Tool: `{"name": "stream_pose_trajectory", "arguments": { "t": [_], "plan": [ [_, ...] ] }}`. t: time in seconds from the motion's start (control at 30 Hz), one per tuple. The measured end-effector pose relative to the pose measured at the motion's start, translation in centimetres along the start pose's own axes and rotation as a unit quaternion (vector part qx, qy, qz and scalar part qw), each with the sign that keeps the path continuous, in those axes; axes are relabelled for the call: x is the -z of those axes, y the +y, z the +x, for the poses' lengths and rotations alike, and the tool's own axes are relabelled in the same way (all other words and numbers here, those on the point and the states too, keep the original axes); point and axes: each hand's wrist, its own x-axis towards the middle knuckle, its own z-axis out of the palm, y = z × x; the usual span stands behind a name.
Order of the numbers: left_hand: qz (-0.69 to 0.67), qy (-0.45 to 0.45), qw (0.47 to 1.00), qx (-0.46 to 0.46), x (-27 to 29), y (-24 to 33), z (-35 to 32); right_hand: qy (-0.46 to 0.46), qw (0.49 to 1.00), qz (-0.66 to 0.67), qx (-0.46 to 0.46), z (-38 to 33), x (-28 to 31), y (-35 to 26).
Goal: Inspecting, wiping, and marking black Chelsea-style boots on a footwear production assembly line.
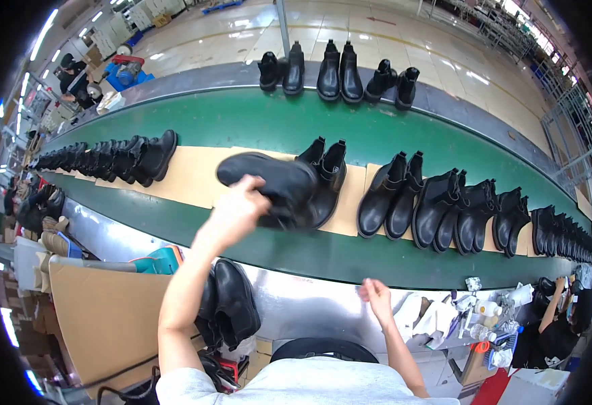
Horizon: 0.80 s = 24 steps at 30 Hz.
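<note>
My left hand point(242, 202) grips a black ankle boot point(269, 177), raised over the green conveyor belt and tilted, with its toe to the left. Motion blurs the boot, and dark footwear just below it merges with it, so I cannot tell whether a second boot is in my grasp. Behind its right end stands a pair of black ankle boots point(329, 182) on a cardboard sheet, partly covered. My right hand point(377, 297) hovers over the metal edge of the bench, fingers loosely curled and slightly apart, holding nothing; its fingertips are smeared.
Black boots line the green belt point(194, 111) on both sides, and several stand on the far ledge. Near me are a black pair point(234, 304), a cardboard panel point(107, 317) and white cloths point(434, 317) beside bottles. A co-worker point(559, 331) sits at the right.
</note>
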Motion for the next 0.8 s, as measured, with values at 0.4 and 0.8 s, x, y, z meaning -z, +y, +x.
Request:
{"name": "stream_pose_trajectory", "arguments": {
  "t": [0.4, 0.8],
  "plan": [
    [-0.348, -0.043, 0.930, -0.115, -6.8, 19.3, -8.5, -0.212, 0.975, 0.067, 0.019, -3.4, -0.2, 1.2],
    [-0.723, 0.036, 0.379, 0.577, -14.0, 16.6, -15.6, -0.192, 0.953, 0.066, -0.223, -2.3, -0.5, 0.2]
  ]
}}
